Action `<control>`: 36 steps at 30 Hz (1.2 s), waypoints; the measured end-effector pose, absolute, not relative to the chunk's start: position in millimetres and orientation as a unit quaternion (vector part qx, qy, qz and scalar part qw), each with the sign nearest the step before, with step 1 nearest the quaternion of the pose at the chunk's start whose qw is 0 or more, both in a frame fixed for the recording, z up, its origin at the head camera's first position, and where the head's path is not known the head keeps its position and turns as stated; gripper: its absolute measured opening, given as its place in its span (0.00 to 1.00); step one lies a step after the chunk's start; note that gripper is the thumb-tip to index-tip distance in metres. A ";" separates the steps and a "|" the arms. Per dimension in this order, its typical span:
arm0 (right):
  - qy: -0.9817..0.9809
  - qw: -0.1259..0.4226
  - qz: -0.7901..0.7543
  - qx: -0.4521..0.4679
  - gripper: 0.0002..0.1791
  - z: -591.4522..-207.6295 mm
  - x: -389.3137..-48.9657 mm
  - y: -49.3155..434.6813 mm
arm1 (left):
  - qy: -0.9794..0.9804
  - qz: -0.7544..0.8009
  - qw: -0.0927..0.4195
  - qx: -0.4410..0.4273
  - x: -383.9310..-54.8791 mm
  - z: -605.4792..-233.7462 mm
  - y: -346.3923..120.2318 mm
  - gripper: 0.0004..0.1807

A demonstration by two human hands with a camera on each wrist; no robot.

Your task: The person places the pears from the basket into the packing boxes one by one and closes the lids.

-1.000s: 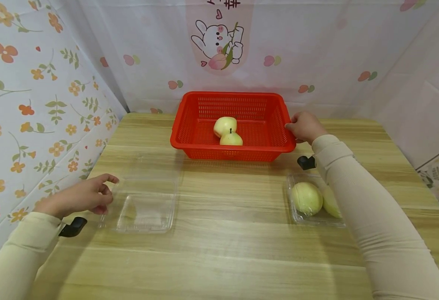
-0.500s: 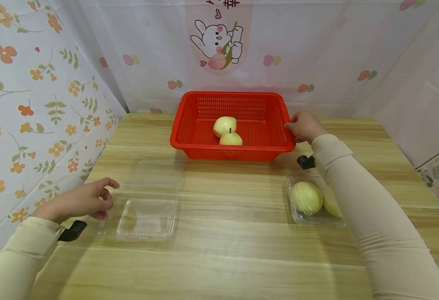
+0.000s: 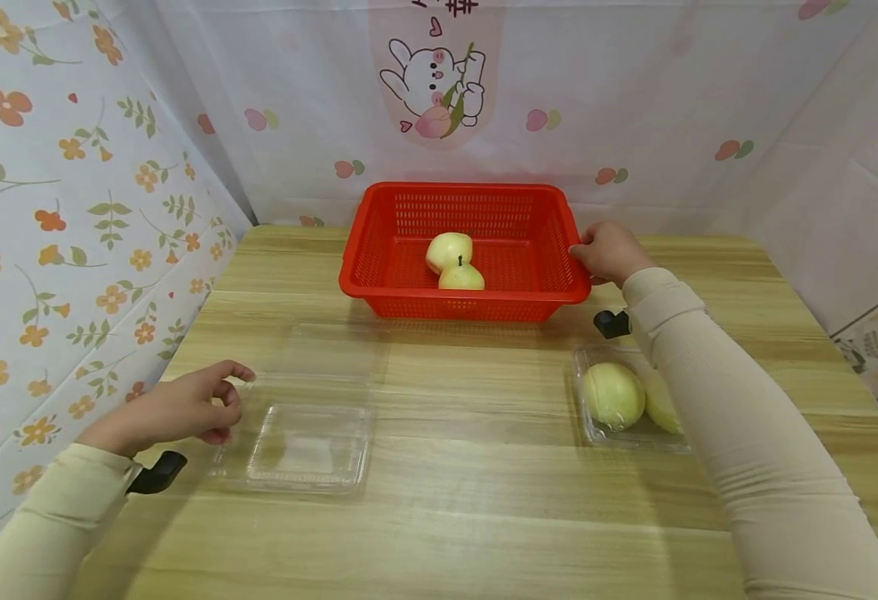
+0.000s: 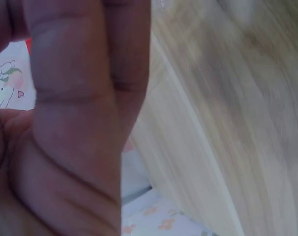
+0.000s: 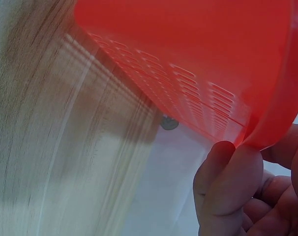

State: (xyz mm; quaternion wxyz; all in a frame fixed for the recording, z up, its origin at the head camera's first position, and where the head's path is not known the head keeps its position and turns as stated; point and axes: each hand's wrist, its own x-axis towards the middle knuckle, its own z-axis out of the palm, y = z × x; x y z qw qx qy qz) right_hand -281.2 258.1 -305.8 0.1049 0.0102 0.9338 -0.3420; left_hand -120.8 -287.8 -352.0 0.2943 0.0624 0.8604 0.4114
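Note:
My left hand (image 3: 186,407) is at the left edge of a clear plastic box (image 3: 307,481), its fingers bent at that edge. The box lies open with its lid folded back, and nothing shows inside it. In the left wrist view the fingers (image 4: 73,98) fill the left side, and the fingertips' contact is out of sight. My right hand (image 3: 613,254) pinches the right rim of a red plastic basket (image 3: 461,307); the right wrist view shows finger and thumb on the rim. Two pale yellow-green pears, one behind (image 3: 450,252) and one in front (image 3: 461,277), lie in the basket.
At the right, partly under my right forearm, sits another clear plastic box (image 3: 596,435) with two pale green round fruits (image 3: 614,397). The wooden table (image 3: 469,500) meets a flowered cloth (image 3: 79,208) at the left and a printed curtain (image 3: 296,167) behind.
The left hand and the open clear box have shifted together, toward me and then to the right. The right hand stays on the basket rim, and the basket holds its place.

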 end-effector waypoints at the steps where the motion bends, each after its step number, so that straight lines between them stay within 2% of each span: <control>1: 0.934 0.105 -0.342 0.010 0.16 -305.7 -281.0 258.0 | 0.858 0.416 0.295 0.063 -120.9 -353.0 -286.8 0.29; 20: 0.935 0.101 -0.340 0.013 0.16 -306.4 -280.6 257.8 | 0.844 0.449 0.287 0.063 -114.5 -360.9 -270.0 0.23; 36: 0.935 0.102 -0.338 0.016 0.16 -305.5 -280.7 258.6 | 0.827 0.479 0.289 0.061 -116.4 -364.5 -239.7 0.26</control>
